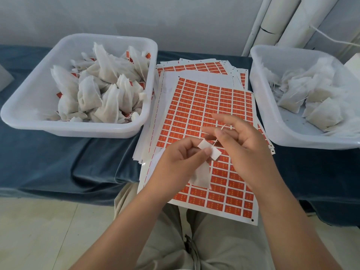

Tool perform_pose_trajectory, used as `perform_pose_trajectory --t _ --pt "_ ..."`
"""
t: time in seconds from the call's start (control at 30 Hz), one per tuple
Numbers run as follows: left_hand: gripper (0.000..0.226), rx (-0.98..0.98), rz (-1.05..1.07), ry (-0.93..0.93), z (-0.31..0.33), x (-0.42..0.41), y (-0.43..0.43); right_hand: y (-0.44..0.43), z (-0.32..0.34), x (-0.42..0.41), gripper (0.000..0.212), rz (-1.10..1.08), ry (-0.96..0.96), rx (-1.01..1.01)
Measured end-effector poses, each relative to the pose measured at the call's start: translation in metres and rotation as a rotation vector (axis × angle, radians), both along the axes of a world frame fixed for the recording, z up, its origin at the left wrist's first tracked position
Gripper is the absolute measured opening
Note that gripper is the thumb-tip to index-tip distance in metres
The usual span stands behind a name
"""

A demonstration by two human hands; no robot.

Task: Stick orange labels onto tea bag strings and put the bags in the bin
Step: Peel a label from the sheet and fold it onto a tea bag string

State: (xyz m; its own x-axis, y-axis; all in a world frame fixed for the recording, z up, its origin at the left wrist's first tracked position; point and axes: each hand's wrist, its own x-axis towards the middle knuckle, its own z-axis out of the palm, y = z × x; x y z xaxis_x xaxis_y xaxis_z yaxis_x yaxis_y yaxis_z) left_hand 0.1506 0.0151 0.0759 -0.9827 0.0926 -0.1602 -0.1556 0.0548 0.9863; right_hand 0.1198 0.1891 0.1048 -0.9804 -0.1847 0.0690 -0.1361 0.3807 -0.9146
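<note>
Left hand (181, 160): fingers curled, thumb and forefinger pinching a small label (211, 152), of which only a white face shows.
Right hand (247, 147): thumb and a finger pinch the string (215, 142); the other fingers are loosely spread, the forefinger stretched out.
String: thin and white, running from the right hand's fingertips down to the label, just beside the left thumb.
Tea bag (201, 177): white, hanging under the left thumb between the two wrists – which fingers carry it I cannot tell.
Label sheet (196, 106): directly beneath both hands, topmost of a loose stack, with rows of orange rectangles.
Writing: pale marks on each orange label – too small to read.
Left bin (78, 131): white plastic, beyond and to the left of the left hand, heaped with labelled bags (109, 90), orange tags showing among them.
Right bin (272, 117): white, just right of the right hand, holding plain bags (321, 114) with bare strings.
Blue cloth (58, 162): under the bins and sheets.
</note>
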Motion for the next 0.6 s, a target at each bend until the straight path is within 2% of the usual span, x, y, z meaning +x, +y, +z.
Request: perform_pose_trajectory --t 0.1,0.17,0.23,0.3,0.5,0.6 --pt "0.030 0.014 0.069 -0.047 -0.001 0.002 0.005 -0.001 -0.002 0.000 0.026 -0.033 -0.008 0.001" --pt "0.039 0.104 0.136 -0.146 -0.003 0.000 0.006 -0.001 -0.002 0.000 0.026 -0.040 -0.008 -0.008" --pt "0.039 0.259 0.169 -0.236 -0.006 -0.002 0.006 -0.002 -0.003 0.001 0.026 -0.037 0.001 -0.024" --pt "0.034 0.336 0.165 -0.273 -0.008 -0.003 0.004 -0.003 -0.003 0.001 0.026 -0.027 0.013 -0.029" --pt "0.043 0.303 -0.020 -0.279 -0.011 -0.002 -0.002 -0.007 -0.003 0.004 0.024 0.005 0.020 -0.020" --pt "0.037 0.279 -0.038 -0.265 -0.010 -0.001 -0.002 -0.009 -0.002 0.003 0.026 0.020 0.021 -0.027"
